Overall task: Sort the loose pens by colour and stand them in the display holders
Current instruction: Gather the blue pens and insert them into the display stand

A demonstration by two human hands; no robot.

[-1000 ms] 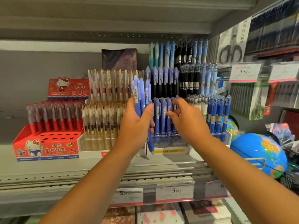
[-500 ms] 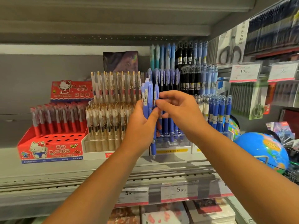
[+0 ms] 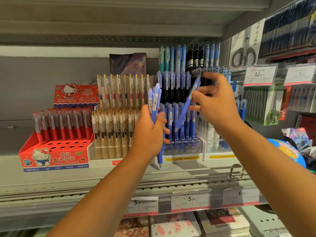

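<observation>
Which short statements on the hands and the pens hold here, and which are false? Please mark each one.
1. The left hand grips a bundle of blue pens. True.
2. The right hand pinches a red pen. False: that single pen is blue.
3. That single pen stands upright in a holder. False: it is tilted in the hand.
4. The red box has empty holes in front. True.

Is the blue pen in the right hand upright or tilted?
Tilted: pinched by the right hand, the blue pen slants, tip lower left.
</observation>
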